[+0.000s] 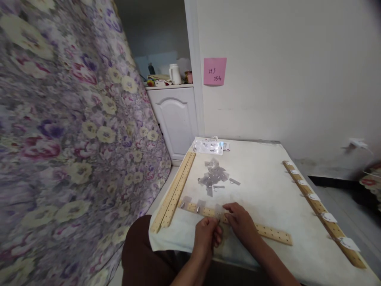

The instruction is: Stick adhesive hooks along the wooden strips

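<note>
**Close work over a perforated strip, near the front edge of the table**

Along the left edge, two bare strips, side by side. Near the far left corner, flat packages; nearer, a loose heap of small clear packets. At the front, slanting toward the right, the perforated strip, with two packets lying on its left part. Next, left hand, fingers curled close together at the lower side of a third packet; pinch or only touch, impossible to tell. Just beside, right hand, thumb and forefinger bent narrowly toward the same packet; grip also impossible to tell. Along the right edge, another strip, with white cards.

Possible trouble, by judgement: shifting of the two packets, from a bump by the right forearm above the strip; slipping of the third packet, because of smooth film and crowded fingertips.
</note>
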{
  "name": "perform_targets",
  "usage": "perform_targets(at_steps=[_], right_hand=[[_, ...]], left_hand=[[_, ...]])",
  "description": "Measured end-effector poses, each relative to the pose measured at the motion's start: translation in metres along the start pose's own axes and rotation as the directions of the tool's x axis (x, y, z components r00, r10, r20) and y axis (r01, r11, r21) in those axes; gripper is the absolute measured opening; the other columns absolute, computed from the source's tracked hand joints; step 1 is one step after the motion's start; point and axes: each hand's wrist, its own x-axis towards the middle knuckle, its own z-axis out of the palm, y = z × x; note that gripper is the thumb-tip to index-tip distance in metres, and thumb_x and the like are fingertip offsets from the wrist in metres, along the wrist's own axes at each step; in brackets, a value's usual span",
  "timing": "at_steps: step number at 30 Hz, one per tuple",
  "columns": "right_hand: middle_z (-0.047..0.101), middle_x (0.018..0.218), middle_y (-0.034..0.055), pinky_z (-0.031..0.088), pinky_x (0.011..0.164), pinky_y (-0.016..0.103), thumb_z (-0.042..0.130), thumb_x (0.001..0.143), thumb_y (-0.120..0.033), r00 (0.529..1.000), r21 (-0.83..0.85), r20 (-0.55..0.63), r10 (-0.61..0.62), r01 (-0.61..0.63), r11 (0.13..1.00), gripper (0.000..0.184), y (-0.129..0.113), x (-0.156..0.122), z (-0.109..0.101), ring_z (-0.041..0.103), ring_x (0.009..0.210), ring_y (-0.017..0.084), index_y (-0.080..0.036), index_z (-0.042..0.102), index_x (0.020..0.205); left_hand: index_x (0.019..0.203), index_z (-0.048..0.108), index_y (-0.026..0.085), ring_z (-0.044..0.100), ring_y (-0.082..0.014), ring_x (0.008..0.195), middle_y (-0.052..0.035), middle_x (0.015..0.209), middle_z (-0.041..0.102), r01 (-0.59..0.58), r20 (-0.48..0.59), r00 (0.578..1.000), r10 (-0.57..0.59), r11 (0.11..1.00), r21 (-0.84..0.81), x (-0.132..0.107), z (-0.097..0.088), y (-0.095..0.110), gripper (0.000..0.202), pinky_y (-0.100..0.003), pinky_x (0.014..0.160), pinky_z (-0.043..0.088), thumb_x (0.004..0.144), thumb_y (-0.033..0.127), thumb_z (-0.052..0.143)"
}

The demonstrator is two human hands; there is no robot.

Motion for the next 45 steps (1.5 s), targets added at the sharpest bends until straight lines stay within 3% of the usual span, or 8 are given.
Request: perform_targets(at_steps=[5, 14, 22, 45], right_hand=[[0.065, 0.096, 0.0054, 0.044, 0.085, 0.033, 0.045, 0.075, -0.015, 0.999, 0.015, 0.014, -0.047, 0.047, 0.999, 0.029, -0.001, 0.002, 0.008, 0.059, 0.093, 0.019, -0.02, 0.061, 0.099], [0.065, 0.09, 0.006, 0.046, 0.079, 0.032, 0.047, 0.074, -0.017, 1.0, -0.013, 0.008, -0.017, 0.017, 1.0, 0.025, 0.0, 0.005, 0.016, 0.06, 0.086, 0.019, -0.019, 0.062, 0.093], [0.064, 0.093, 0.0064, 0.045, 0.081, 0.032, 0.047, 0.074, -0.016, 0.999, -0.008, 0.013, -0.032, 0.032, 0.999, 0.028, 0.001, 0.006, 0.019, 0.06, 0.09, 0.02, -0.019, 0.062, 0.096], [0.063, 0.095, 0.0063, 0.042, 0.081, 0.029, 0.05, 0.077, -0.021, 0.999, -0.101, 0.037, -0.008, 0.012, 0.995, 0.024, 0.0, 0.005, 0.021, 0.058, 0.09, 0.019, -0.018, 0.062, 0.098]], left_hand=[[0.057, 0.046, 0.018, 0.039, -0.0052, 0.026, 0.0039, 0.04, 0.053, 0.009, -0.022, 1.0, -0.009, 1.0, 0.01, 0.004, -0.004, 0.001, 0.024, -0.017, 0.028, 0.018, 0.066, 0.037, 0.058], [0.058, 0.047, 0.018, 0.041, -0.0061, 0.025, 0.0034, 0.042, 0.055, 0.042, -0.079, 0.996, -0.04, 0.999, 0.022, 0.008, -0.003, -0.001, 0.024, -0.017, 0.027, 0.019, 0.065, 0.038, 0.058], [0.062, 0.046, 0.017, 0.043, -0.0059, 0.026, 0.0031, 0.044, 0.057, 0.056, -0.083, 0.995, -0.054, 0.998, 0.028, 0.008, -0.002, -0.001, 0.017, -0.016, 0.027, 0.02, 0.069, 0.031, 0.053], [0.061, 0.046, 0.018, 0.044, -0.0071, 0.026, 0.0028, 0.043, 0.057, 0.046, -0.059, 0.997, -0.042, 0.996, 0.071, 0.011, -0.002, -0.003, 0.024, -0.017, 0.027, 0.021, 0.071, 0.038, 0.055]])
